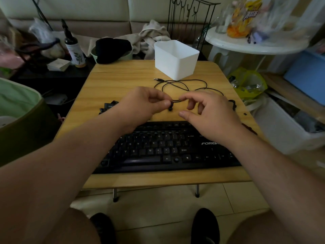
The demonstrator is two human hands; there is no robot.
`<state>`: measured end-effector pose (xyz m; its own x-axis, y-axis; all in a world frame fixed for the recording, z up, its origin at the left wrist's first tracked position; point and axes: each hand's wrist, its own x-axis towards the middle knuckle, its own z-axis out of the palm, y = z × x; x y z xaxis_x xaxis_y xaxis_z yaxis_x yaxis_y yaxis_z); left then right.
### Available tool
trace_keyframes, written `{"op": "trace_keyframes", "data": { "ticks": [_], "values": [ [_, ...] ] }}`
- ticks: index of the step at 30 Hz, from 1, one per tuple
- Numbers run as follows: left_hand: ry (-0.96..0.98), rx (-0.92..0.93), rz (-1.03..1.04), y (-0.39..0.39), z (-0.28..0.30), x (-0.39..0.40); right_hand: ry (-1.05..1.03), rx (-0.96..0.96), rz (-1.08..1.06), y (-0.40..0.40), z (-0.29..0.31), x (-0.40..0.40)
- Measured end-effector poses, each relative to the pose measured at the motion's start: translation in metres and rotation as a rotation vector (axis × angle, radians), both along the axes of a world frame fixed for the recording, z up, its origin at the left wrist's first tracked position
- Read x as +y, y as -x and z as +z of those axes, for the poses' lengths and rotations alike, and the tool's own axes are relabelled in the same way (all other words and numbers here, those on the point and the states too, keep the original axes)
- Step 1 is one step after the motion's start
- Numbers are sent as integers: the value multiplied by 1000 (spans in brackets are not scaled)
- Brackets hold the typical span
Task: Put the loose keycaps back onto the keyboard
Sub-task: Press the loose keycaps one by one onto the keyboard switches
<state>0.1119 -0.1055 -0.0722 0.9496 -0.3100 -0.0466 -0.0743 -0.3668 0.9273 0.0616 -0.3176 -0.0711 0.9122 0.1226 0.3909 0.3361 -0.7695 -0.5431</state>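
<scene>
A black keyboard point(163, 148) lies along the near edge of a small wooden table point(123, 76). Loose black keycaps point(110, 105) sit in a pile behind its left end, partly hidden by my left hand. Above the keyboard's far edge, my left hand point(144, 104) pinches a small black keycap point(170, 107) between thumb and fingers. My right hand point(209, 111) is just to the right of it, index finger curled toward the same small piece, thumb apart. Whether the right fingers touch the keycap or the thin cable behind it I cannot tell.
The keyboard's black cable point(182, 85) loops across the table behind my hands. A white plastic bin point(175, 59) stands at the far edge. A small black part point(233, 103) lies at the right. Clutter, a white round shelf point(255, 44) and storage boxes surround the table.
</scene>
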Motion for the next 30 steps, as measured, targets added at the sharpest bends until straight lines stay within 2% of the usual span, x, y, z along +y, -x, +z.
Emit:
{"op": "trace_keyframes", "data": {
  "ticks": [4,9,20,24,30],
  "values": [
    [315,273,-105,15,3,-7,-57,-125,68,8,5,6],
    [433,372,-203,25,7,-9,-92,-195,117,16,6,8],
    [458,435,-249,25,8,-3,-103,-196,122,21,7,9],
    [554,474,-200,24,8,-3,-146,-200,68,22,9,11],
    [614,353,-46,24,11,-11,-528,3,20,19,11,18]
  ]
}}
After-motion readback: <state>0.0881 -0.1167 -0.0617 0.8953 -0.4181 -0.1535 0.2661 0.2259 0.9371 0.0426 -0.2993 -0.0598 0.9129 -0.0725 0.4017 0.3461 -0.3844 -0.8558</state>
